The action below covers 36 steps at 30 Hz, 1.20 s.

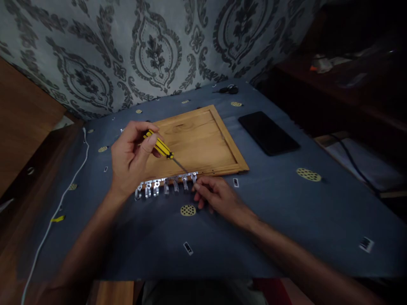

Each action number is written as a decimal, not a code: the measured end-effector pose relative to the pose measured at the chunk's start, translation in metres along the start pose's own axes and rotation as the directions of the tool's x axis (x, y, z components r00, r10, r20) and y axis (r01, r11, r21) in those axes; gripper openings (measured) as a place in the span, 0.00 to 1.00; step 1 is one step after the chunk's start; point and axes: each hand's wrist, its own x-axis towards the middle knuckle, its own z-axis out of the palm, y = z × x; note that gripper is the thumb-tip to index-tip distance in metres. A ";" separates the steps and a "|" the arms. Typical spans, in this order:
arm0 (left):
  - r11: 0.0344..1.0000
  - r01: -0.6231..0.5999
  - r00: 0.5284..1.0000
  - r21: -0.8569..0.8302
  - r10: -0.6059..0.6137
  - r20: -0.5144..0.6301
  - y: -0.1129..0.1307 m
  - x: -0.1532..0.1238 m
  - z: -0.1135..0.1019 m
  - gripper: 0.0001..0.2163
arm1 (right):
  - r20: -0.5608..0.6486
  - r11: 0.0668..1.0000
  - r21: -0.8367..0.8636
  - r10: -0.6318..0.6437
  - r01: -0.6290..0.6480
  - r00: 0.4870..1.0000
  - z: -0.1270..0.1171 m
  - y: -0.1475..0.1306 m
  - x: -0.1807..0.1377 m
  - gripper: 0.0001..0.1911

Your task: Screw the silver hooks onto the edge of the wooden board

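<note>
My left hand (130,154) is closed round the yellow and black handle of a screwdriver (160,145). Its shaft slants down to the right, and the tip meets the right end of a metal hook rail (166,182). That rail, with several silvery hooks, lies along the near edge of a framed wooden board (190,140). My right hand (214,192) has its thumb and fingers pinched at the rail's rightmost hook. The board rests flat on a blue-grey cloth.
A black phone (269,133) lies to the right of the board. Keys (229,89) sit at the back of the cloth-covered table (270,237), close to the patterned wall (159,46). A white cable (60,203) runs down the left side, near a wooden panel (28,127).
</note>
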 end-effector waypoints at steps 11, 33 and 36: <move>0.941 -0.255 0.967 0.220 0.244 0.077 0.017 -0.019 0.026 0.06 | 0.014 1.000 -0.010 0.010 -0.010 1.000 -0.001 -0.004 -0.002 0.11; 0.906 -0.323 0.938 0.273 0.266 0.223 0.013 -0.022 0.031 0.06 | 0.001 1.000 0.016 0.009 -0.009 1.000 0.000 -0.007 -0.002 0.09; 0.905 -0.333 0.934 0.264 0.278 0.226 0.012 -0.022 0.031 0.06 | 0.007 1.000 0.011 0.010 -0.010 1.000 0.000 -0.007 -0.002 0.09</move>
